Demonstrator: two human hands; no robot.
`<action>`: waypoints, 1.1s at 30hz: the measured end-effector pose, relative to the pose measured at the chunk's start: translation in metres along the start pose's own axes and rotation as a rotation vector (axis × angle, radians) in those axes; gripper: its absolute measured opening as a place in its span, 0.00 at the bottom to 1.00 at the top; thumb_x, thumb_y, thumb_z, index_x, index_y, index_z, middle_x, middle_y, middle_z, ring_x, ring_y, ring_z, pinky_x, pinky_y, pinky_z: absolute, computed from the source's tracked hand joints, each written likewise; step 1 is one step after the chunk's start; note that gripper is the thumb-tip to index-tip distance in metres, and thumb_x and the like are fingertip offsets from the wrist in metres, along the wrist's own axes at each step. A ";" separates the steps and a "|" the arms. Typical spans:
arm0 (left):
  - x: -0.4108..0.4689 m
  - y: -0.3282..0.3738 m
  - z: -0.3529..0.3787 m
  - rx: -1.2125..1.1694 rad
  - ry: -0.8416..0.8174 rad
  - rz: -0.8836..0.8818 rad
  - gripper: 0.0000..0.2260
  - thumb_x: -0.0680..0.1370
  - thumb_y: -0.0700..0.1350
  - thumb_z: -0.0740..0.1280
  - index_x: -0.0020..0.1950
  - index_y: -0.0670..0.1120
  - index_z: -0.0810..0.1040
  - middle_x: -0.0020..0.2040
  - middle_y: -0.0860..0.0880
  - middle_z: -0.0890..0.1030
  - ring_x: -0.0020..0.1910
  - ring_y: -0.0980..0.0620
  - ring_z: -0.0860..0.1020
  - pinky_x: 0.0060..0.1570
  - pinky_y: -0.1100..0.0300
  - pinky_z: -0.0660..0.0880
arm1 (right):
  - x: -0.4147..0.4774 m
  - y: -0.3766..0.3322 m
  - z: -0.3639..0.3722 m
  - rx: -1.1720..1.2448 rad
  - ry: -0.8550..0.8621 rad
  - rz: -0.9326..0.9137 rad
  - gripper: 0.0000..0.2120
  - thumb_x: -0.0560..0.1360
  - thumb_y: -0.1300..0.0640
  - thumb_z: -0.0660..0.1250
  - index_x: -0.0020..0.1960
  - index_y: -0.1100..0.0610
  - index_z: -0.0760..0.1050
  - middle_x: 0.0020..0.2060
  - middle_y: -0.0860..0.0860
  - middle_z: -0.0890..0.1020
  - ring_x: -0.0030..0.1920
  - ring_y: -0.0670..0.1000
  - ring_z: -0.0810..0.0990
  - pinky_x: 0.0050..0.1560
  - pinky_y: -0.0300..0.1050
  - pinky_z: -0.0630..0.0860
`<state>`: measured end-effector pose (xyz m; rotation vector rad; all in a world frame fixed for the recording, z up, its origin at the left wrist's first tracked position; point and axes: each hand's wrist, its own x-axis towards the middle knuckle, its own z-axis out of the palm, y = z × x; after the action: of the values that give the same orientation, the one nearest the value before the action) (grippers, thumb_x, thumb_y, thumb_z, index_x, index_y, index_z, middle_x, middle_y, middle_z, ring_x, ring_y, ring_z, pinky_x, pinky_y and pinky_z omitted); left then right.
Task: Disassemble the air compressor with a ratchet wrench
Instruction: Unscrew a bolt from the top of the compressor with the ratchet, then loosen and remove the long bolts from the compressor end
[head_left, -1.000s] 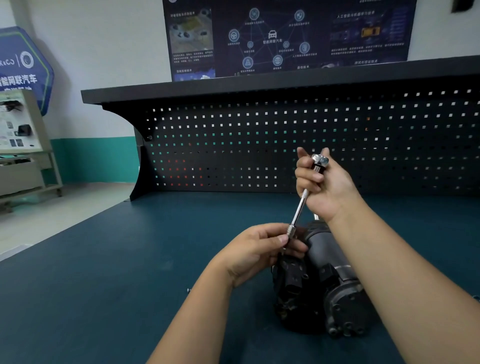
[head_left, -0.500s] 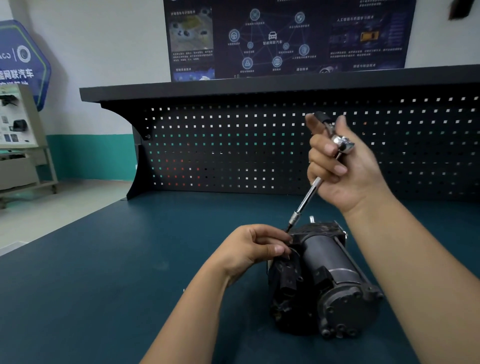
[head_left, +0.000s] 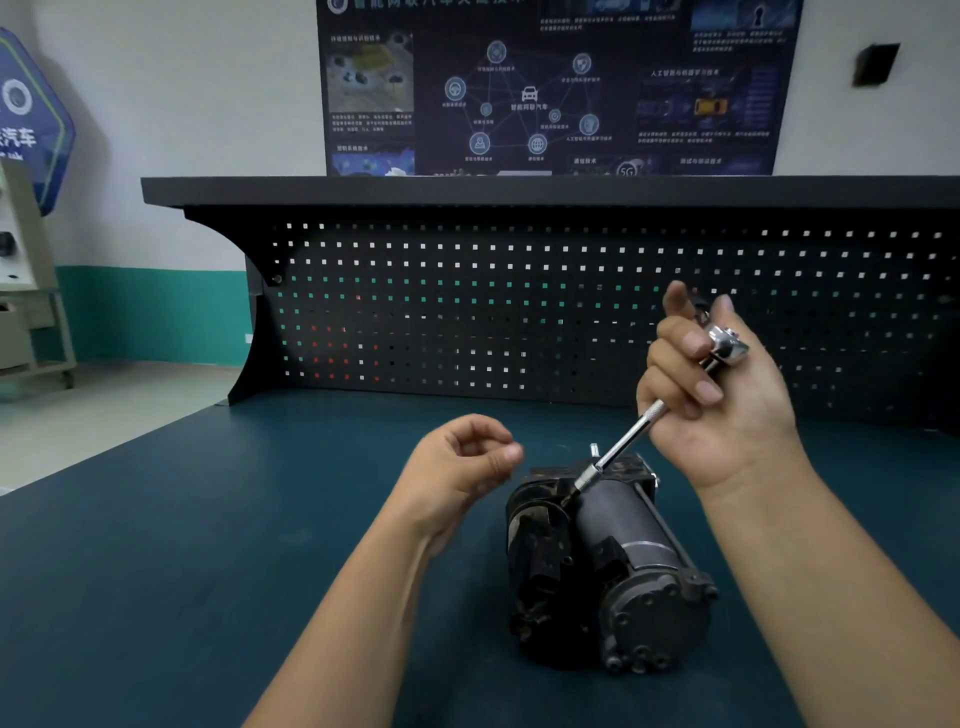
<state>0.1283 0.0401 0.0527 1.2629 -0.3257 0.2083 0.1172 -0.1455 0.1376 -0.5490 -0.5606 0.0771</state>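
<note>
A black air compressor (head_left: 631, 566) lies on the dark teal workbench (head_left: 208, 571), its round end cap facing me. My right hand (head_left: 727, 415) grips the ratchet wrench (head_left: 727, 347) by its head, above and behind the compressor. The chrome extension bar (head_left: 623, 441) slants down-left, and its dark tip touches the compressor's top left. My left hand (head_left: 462, 462) hovers just left of the compressor, apart from it. Its fingers are curled, thumb tip against the forefinger. Whether anything small is pinched there is not visible.
A black pegboard back panel (head_left: 519, 312) with a shelf on top closes off the far side of the bench. The bench's left edge drops to a light floor (head_left: 104, 415). A pale equipment stand (head_left: 26, 291) is at the far left.
My left hand has let go of the bar's tip and drawn away to the left. My right hand has swung the wrench right, and the bar's tip now rests on the compressor.
</note>
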 end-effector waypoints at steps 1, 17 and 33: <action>0.000 0.003 -0.002 -0.016 0.041 -0.004 0.08 0.66 0.33 0.71 0.36 0.45 0.76 0.32 0.47 0.77 0.30 0.54 0.74 0.34 0.66 0.74 | -0.003 0.001 -0.001 0.029 0.026 0.010 0.19 0.81 0.49 0.48 0.44 0.56 0.73 0.20 0.46 0.70 0.14 0.44 0.62 0.14 0.33 0.57; -0.037 0.005 -0.116 0.820 0.432 -0.316 0.06 0.69 0.33 0.74 0.37 0.40 0.79 0.31 0.43 0.81 0.28 0.51 0.77 0.36 0.58 0.76 | -0.053 0.020 -0.059 0.367 0.267 0.072 0.10 0.75 0.57 0.56 0.40 0.58 0.73 0.21 0.45 0.69 0.15 0.45 0.63 0.17 0.38 0.62; -0.044 -0.012 -0.133 1.194 0.253 -0.397 0.08 0.70 0.37 0.74 0.37 0.49 0.79 0.34 0.54 0.84 0.34 0.59 0.79 0.37 0.68 0.71 | -0.054 0.015 -0.071 0.411 0.343 0.019 0.07 0.71 0.60 0.56 0.37 0.59 0.71 0.21 0.46 0.70 0.15 0.45 0.62 0.16 0.36 0.58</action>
<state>0.1079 0.1651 -0.0091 2.4090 0.3496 0.2202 0.1099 -0.1777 0.0531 -0.1590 -0.1943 0.1107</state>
